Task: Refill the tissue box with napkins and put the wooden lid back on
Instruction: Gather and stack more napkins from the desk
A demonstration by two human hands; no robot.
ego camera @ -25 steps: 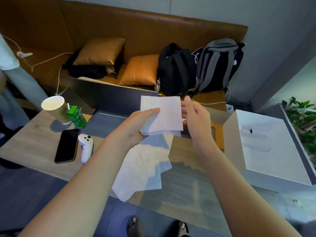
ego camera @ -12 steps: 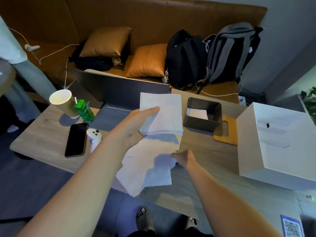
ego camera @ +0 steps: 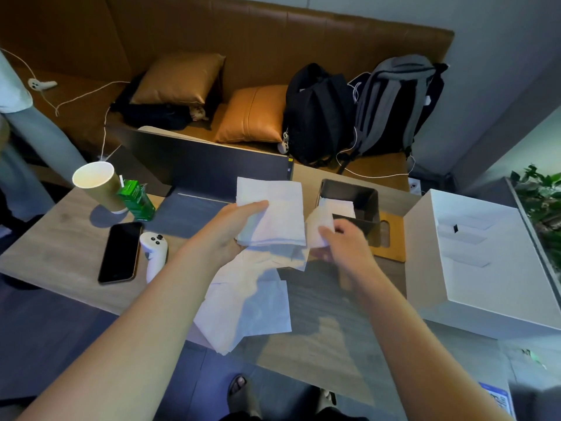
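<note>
Change: right hand (ego camera: 343, 241) is rising off the loose sheets (ego camera: 243, 311) with one napkin (ego camera: 317, 227), now beside the tissue box (ego camera: 352, 205).
Grips: left hand (ego camera: 233, 235) is holding the folded stack (ego camera: 273, 214); right is pinching the napkin.
Relation: box opening is lying just beyond the right hand, toward the bench's far edge.
Room: wooden lid (ego camera: 391, 241) is lying flat right of the box; white carton (ego camera: 485, 256) is crowding the right edge.

No readable text from my feed. Green carton (ego camera: 135, 199) print too blurred; QR-style sticker (ego camera: 495, 398) on floor, bottom right, illegible.
</note>
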